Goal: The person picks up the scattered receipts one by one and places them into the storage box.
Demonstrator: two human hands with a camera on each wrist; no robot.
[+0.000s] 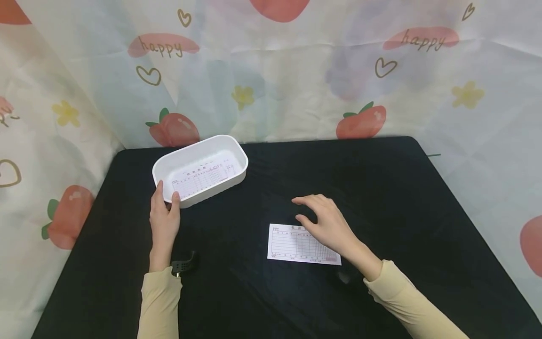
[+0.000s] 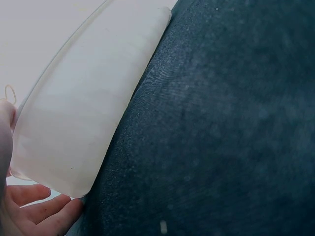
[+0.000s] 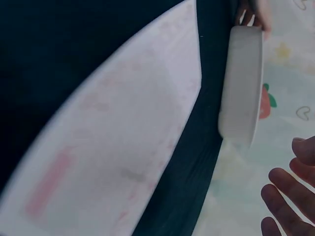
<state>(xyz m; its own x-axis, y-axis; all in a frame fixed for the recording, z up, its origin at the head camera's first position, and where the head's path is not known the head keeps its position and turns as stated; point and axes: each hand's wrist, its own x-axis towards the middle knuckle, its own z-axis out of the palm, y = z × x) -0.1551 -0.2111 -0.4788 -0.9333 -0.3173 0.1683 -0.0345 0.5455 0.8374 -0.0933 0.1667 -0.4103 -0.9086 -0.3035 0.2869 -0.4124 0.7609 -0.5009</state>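
Observation:
My left hand [image 1: 164, 221] grips the near left corner of a white plastic tub [image 1: 216, 189], with the thumb at the rim and the other fingers around the corner. A printed form slip [image 1: 203, 176] lies inside the tub on its bottom. In the left wrist view the fingers [image 2: 54, 216] curl by the tub's lower corner. A second printed form slip [image 1: 292, 247] lies flat on the black table. Over its upper right part hovers my right hand [image 1: 328, 221], thumb and fingers apart and holding nothing. That hand and forearm hide part of this slip.
The black-covered table [image 1: 237, 282] runs back to a printed curtain [image 1: 288, 89] right behind the tub. Next to the left cuff is a dark strap [image 1: 184, 264]. The tub stands at the table's far left, the loose slip near the middle.

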